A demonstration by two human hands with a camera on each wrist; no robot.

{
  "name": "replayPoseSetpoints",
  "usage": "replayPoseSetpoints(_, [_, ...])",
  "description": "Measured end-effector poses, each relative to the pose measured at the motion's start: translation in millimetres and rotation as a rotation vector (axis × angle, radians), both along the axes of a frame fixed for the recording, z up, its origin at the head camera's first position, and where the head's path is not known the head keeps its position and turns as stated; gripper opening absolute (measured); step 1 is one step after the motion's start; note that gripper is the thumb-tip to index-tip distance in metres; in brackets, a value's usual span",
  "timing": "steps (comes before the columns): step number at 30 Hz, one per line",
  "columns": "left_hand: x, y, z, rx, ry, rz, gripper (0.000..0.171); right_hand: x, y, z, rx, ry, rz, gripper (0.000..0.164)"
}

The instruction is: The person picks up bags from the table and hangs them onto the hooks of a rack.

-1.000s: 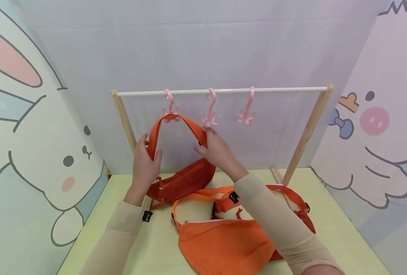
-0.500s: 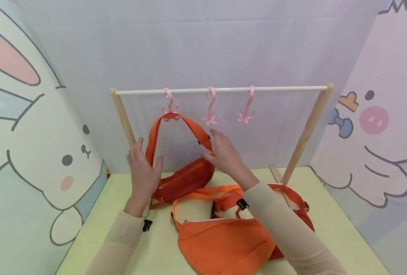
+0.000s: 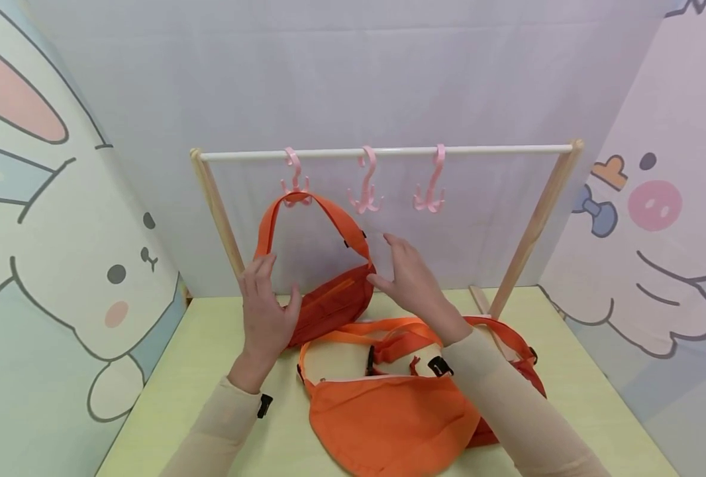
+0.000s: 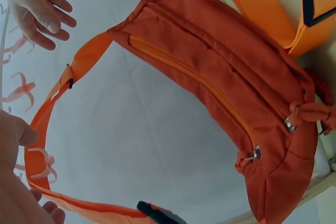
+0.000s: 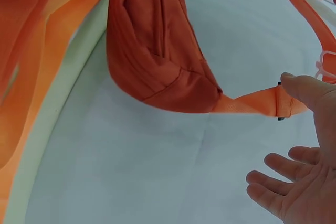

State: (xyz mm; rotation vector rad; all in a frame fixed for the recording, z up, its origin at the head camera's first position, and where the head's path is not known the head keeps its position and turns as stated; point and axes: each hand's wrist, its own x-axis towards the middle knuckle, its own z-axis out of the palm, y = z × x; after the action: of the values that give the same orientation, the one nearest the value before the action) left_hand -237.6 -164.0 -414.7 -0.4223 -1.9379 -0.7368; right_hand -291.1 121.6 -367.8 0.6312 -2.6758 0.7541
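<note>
A dark orange waist bag hangs tilted by its bright orange strap, looped over the left pink hook. Its zips and cord pulls show in the left wrist view, on the bag. My left hand is open, fingers spread, in front of the strap's left side and the bag's left end, which it hides from the head view. Just right of the bag, my right hand is open with loosely bent fingers. Neither hand holds anything. A black buckle dangles beside the left sleeve.
Two more pink hooks hang on the white rod of a wooden-legged rack. A large orange bag lies on the yellow table, with a darker red bag and tangled straps behind it.
Both hands have let go of the strap. The right hand has drawn away to the right and down; the left hand has moved lower, then rightward across the bag's left end.
</note>
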Motion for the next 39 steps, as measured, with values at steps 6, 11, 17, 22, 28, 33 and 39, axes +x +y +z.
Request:
replayPoseSetpoints(6, [0.3,13.3,-15.9,-0.073,-0.005,-0.044,0.063,4.7,15.2,-12.2,0.010,-0.042,-0.016,0.091])
replayPoseSetpoints(11, [-1.5,24.4,-30.0,-0.151,-0.060,-0.079,0.061,4.1,27.6,-26.6,0.036,-0.059,-0.037,0.089])
replayPoseSetpoints(17, [-3.7,34.7,-42.3,-0.225,-0.175,-0.119,0.063,2.0,38.4,-42.7,0.081,-0.080,-0.056,0.088])
replayPoseSetpoints(22, [-5.2,43.7,-47.5,-0.288,-0.285,-0.147,0.067,0.0,45.8,-55.6,0.128,-0.108,-0.066,0.085])
replayPoseSetpoints(28, [-7.4,54.6,-57.4,-0.346,-0.412,-0.206,0.066,-4.0,51.6,-72.4,0.197,-0.184,-0.059,0.077])
replayPoseSetpoints(33, [-8.6,64.7,-66.6,-0.391,-0.544,-0.223,0.063,-9.4,54.1,-88.3,0.250,-0.251,-0.040,0.071])
replayPoseSetpoints(39, [-11.1,76.4,-75.4,-0.423,-0.650,-0.234,0.061,-19.7,52.9,-107.2,0.380,-0.266,0.000,0.061])
